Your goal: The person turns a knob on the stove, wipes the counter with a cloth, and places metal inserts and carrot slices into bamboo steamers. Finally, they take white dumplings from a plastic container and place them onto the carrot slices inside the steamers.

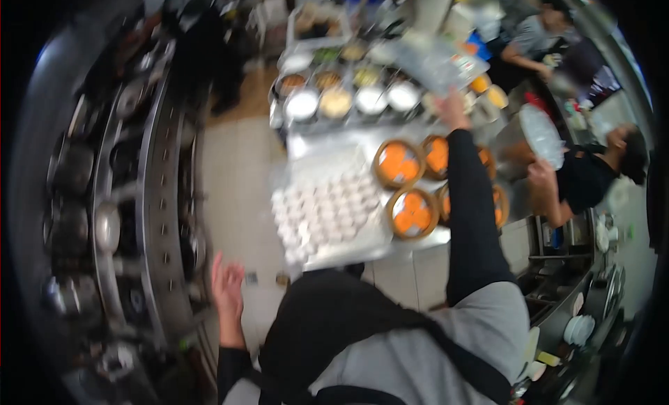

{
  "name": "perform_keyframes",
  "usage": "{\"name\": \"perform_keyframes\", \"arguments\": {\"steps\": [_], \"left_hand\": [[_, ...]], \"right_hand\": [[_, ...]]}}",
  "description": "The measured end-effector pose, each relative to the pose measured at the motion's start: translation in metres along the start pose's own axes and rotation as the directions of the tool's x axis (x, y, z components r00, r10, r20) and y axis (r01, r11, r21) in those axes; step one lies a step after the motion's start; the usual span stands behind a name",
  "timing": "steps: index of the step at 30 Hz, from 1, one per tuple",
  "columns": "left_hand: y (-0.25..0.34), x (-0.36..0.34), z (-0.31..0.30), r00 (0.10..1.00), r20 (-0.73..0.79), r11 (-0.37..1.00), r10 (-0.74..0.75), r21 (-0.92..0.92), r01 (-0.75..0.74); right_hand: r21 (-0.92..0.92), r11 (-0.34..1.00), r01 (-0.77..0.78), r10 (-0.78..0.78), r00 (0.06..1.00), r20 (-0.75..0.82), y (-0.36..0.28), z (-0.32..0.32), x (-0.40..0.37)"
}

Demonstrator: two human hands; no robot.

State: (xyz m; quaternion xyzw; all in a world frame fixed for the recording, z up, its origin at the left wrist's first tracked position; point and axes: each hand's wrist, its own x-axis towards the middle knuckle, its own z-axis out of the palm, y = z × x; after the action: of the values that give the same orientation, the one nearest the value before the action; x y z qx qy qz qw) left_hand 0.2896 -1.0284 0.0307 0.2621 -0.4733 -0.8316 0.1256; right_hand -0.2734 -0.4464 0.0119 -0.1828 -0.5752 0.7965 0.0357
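Note:
My right hand (453,109) reaches far forward over the table, its fingers closed at the edge of a clear plastic bag (428,60). Blur hides the exact grip. Below that forearm stand several round steamer baskets (412,213) holding orange round pieces, partly covered by my sleeve. To their left, a tray (380,248) carries rows of small white pieces that look like dumplings (324,213). My left hand (228,286) hangs low at my left side over the floor, fingers apart and nothing in it.
Round tubs (302,104) of white, yellow and brown contents line the table's far side. A long metal stove (157,196) with pans runs along the left. At right, a person (585,172) holds a large container (519,140). Other people stand at upper right (540,39) and upper left (205,50).

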Motion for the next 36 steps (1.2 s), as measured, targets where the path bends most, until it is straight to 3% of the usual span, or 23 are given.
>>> {"name": "perform_keyframes", "arguments": {"steps": [2, 4, 5, 6, 8, 9, 10, 12, 14, 16, 18, 19, 21, 24, 25, 26, 28, 31, 32, 33, 34, 35, 36], "left_hand": [[0.004, -0.007, 0.020, 1.000, -0.008, 0.991, -0.017, 0.130, 0.017], [-0.006, 0.007, 0.023, 0.997, 0.067, 0.932, -0.041, 0.363, 0.014], [-0.006, 0.015, 0.036, 0.990, 0.131, 0.885, -0.055, 0.466, -0.012], [-0.005, 0.023, 0.051, 0.977, 0.196, 0.829, -0.082, 0.558, -0.042], [-0.010, 0.049, 0.078, 0.918, 0.395, 0.709, -0.039, 0.658, -0.253], [-0.003, 0.059, 0.103, 0.847, 0.531, 0.561, 0.022, 0.695, -0.450], [0.004, 0.069, 0.129, 0.745, 0.665, 0.390, 0.055, 0.673, -0.629], [-0.005, 0.094, 0.164, 0.569, 0.822, 0.151, -0.003, 0.563, -0.812], [-0.029, 0.112, 0.187, 0.545, 0.838, 0.069, -0.009, 0.544, -0.836], [-0.027, 0.121, 0.204, 0.541, 0.841, -0.028, 0.003, 0.540, -0.841], [0.013, 0.109, 0.207, 0.716, 0.627, -0.153, -0.307, 0.710, -0.687], [0.019, 0.101, 0.197, 0.709, 0.581, -0.179, -0.400, 0.709, -0.682], [0.013, 0.080, 0.173, 0.697, 0.429, -0.246, -0.575, 0.722, -0.647], [-0.035, 0.066, 0.127, 0.527, 0.754, -0.211, -0.391, 0.484, -0.849], [-0.039, 0.067, 0.133, 0.506, 0.755, -0.253, -0.416, 0.439, -0.862], [-0.046, 0.068, 0.132, 0.497, 0.783, -0.283, -0.374, 0.414, -0.865], [-0.051, 0.070, 0.140, 0.525, 0.743, -0.405, -0.415, 0.365, -0.838], [-0.037, 0.077, 0.140, 0.446, 0.783, -0.418, -0.434, 0.264, -0.869], [-0.024, 0.075, 0.143, 0.442, 0.800, -0.307, -0.405, 0.336, -0.890], [-0.015, 0.072, 0.146, 0.437, 0.816, -0.183, -0.379, 0.397, -0.900], [-0.010, 0.072, 0.149, 0.437, 0.823, -0.196, -0.363, 0.391, -0.899], [-0.007, 0.072, 0.152, 0.510, 0.781, -0.066, -0.360, 0.524, -0.849], [-0.003, 0.069, 0.155, 0.574, 0.728, 0.069, -0.374, 0.640, -0.766]], "right_hand": [[-0.227, 0.953, 0.202, -0.249, 0.947, -0.204, -0.004, 0.019, -0.058], [-0.425, 0.832, 0.356, -0.512, 0.787, -0.344, -0.005, 0.052, -0.136], [-0.392, 0.826, 0.405, -0.471, 0.878, -0.086, 0.013, 0.055, -0.165], [-0.350, 0.823, 0.447, -0.409, 0.895, 0.180, 0.029, 0.056, -0.194], [-0.453, 0.749, 0.484, -0.164, 0.798, 0.581, 0.049, 0.085, -0.268], [-0.529, 0.607, 0.593, -0.112, 0.723, 0.682, 0.057, 0.094, -0.294], [-0.572, 0.441, 0.691, -0.033, 0.650, 0.759, 0.061, 0.098, -0.314], [-0.682, 0.103, 0.724, 0.316, 0.626, 0.712, 0.055, 0.099, -0.340], [-0.739, 0.034, 0.673, 0.484, 0.635, 0.601, 0.059, 0.090, -0.362], [-0.846, 0.120, 0.519, 0.473, 0.719, 0.509, 0.062, 0.079, -0.393], [-0.879, 0.224, 0.420, 0.441, 0.761, 0.476, 0.088, 0.061, -0.412], [-0.875, 0.237, 0.423, 0.450, 0.750, 0.484, 0.094, 0.064, -0.423], [-0.812, 0.395, 0.430, 0.247, 0.801, 0.545, 0.097, 0.067, -0.445], [-0.687, 0.464, 0.559, 0.146, 0.717, 0.681, 0.128, 0.065, -0.452], [-0.664, 0.357, 0.657, 0.083, 0.686, 0.723, 0.150, 0.060, -0.447], [-0.697, 0.346, 0.628, 0.071, 0.723, 0.687, 0.152, 0.063, -0.449], [-0.700, 0.384, 0.602, 0.032, 0.749, 0.661, 0.156, 0.063, -0.446], [-0.672, 0.391, 0.629, -0.001, 0.730, 0.683, 0.137, 0.066, -0.448], [-0.657, 0.382, 0.649, -0.026, 0.719, 0.695, 0.132, 0.068, -0.450], [-0.665, 0.493, 0.562, 0.012, 0.760, 0.650, 0.126, 0.067, -0.455], [-0.660, 0.594, 0.460, 0.061, 0.792, 0.607, 0.119, 0.069, -0.457], [-0.652, 0.591, 0.475, 0.046, 0.787, 0.615, 0.116, 0.073, -0.458], [-0.578, 0.761, 0.296, 0.118, 0.812, 0.572, 0.116, 0.079, -0.461]]}}
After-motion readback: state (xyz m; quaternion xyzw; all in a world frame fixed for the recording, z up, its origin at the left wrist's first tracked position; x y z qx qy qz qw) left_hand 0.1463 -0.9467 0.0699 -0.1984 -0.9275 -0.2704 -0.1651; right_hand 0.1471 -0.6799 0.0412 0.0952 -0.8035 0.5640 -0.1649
